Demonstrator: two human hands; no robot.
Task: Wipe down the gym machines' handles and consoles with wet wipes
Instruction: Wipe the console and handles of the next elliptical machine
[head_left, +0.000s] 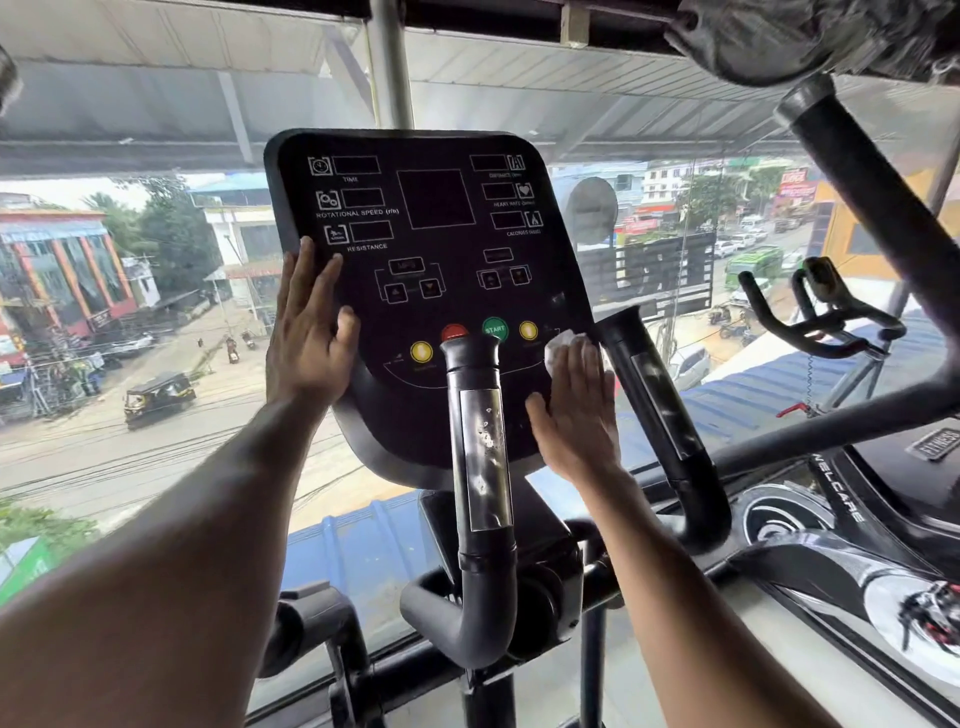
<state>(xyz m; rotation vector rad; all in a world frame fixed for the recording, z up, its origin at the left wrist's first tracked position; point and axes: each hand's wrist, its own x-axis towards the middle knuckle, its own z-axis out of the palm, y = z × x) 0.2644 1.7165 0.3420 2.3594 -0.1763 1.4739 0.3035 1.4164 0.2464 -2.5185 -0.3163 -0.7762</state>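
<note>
Pressing flat: right hand, fingers straight and together, grip wide, pinning a white wet wipe against the lower right corner of the black console. Only a crumpled edge of the wipe visible past the fingertips, just right of the yellow button and close to the green START button. Left hand laid open on the console's left edge, grip wide too, fingers spread and reaching up beside the RESISTANCE label, holding nothing, thumb resting on the panel face. Both forearms stretched forward from the bottom corners of the view.

Standing in front of the console: two black handles with worn metal sensor strips, the near handle upright between the hands and covering part of the red button, the far handle leaning to the right of the wipe, just beside the right hand's fingers. Display windows on the console dark. Beyond the glass, a wet street far below with a black auto-rickshaw. Off to the right, a spin bike's handlebars.
</note>
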